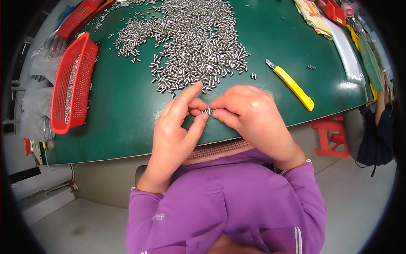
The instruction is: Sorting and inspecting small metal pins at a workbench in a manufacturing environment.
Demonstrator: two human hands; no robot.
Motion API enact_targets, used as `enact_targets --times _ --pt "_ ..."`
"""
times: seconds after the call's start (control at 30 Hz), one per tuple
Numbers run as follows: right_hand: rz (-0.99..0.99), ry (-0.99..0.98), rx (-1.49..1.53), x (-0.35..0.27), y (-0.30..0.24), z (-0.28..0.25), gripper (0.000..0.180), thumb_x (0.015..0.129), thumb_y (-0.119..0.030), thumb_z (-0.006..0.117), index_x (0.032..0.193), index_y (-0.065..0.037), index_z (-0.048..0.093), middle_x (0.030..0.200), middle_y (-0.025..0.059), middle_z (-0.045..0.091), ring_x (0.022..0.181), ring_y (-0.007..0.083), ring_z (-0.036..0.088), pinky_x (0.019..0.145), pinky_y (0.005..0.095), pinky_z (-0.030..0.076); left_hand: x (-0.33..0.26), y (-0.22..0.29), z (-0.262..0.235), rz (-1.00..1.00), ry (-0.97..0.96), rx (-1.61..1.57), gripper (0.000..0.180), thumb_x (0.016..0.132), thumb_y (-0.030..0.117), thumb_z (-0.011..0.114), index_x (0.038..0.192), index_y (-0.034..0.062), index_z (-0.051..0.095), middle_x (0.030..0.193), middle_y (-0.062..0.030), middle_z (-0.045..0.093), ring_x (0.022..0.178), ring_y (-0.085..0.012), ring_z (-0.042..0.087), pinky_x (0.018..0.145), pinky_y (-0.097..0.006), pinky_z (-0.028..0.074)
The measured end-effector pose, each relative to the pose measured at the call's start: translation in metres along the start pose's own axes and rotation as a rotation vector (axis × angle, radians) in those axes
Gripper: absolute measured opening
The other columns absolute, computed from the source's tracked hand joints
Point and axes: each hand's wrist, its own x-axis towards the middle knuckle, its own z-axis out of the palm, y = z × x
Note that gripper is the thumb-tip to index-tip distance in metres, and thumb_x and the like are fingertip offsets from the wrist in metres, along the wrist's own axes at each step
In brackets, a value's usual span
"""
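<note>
Close to the table's near edge, my left hand (175, 120) and my right hand (249, 108) meet at the fingertips. Between them are a few small shiny metal parts (209, 111), bullet-like in shape. Thumb and fingers of each hand pinch at these parts; the left index finger is stretched out toward the pile. Just beyond my fingers spreads a large heap of the same small metal parts (198, 42) on the green tabletop (127, 106). How many parts sit in each pinch is hidden by the fingers.
A red perforated basket (80, 84) holding metal parts stands at left. To the right lies a yellow utility knife (294, 88), blade out. Two loose parts (253, 76) rest near my right hand. Beyond are a clear plastic sheet (344, 51), a red stool (331, 136) and another person (376, 135).
</note>
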Motion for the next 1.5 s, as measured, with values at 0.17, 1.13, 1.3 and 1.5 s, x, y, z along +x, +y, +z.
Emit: enact_targets --times 0.17,1.13,1.3,1.5 --pt "0.033 -0.050 -0.015 0.0021 -0.0045 -0.0006 0.010 0.084 -0.007 0.074 0.093 -0.004 0.070 0.089 0.0117 0.067 0.085 0.0344 0.064 0.075 0.0444 0.052 0.0003 0.0001 0.0007 -0.029 -0.013 -0.007 0.061 0.084 -0.008 0.073 0.141 0.0044 0.059 0.095 -0.0022 0.072 0.089 -0.0099 0.065 0.083 -0.026 0.051" --pt "-0.001 0.012 -0.015 -0.0048 -0.0048 0.0054 0.018 0.078 -0.006 0.078 0.091 -0.006 0.065 0.087 0.0093 0.062 0.083 0.0321 0.061 0.074 0.0428 0.051 -0.0008 -0.0039 -0.0002 0.041 -0.043 0.012 0.064 0.081 -0.011 0.070 0.142 0.0023 0.057 0.093 -0.0008 0.067 0.088 -0.0100 0.063 0.081 -0.026 0.050" --pt "0.002 0.024 -0.016 -0.0045 -0.0046 0.0073 0.017 0.079 -0.006 0.078 0.091 -0.005 0.066 0.087 0.0094 0.062 0.083 0.0325 0.062 0.074 0.0429 0.051 -0.0013 -0.0057 0.0019 0.054 -0.036 0.009 0.062 0.082 -0.008 0.072 0.140 0.0029 0.055 0.091 -0.0052 0.067 0.083 -0.0202 0.063 0.081 -0.036 0.053" --pt "0.016 0.005 -0.018 -0.0022 -0.0050 0.0053 0.018 0.079 -0.007 0.077 0.092 -0.005 0.065 0.087 0.0094 0.063 0.083 0.0322 0.062 0.075 0.0429 0.051 -0.0028 -0.0061 0.0012 0.031 -0.051 0.002 0.061 0.083 -0.012 0.070 0.141 0.0016 0.057 0.094 -0.0008 0.067 0.089 -0.0098 0.062 0.082 -0.026 0.049"
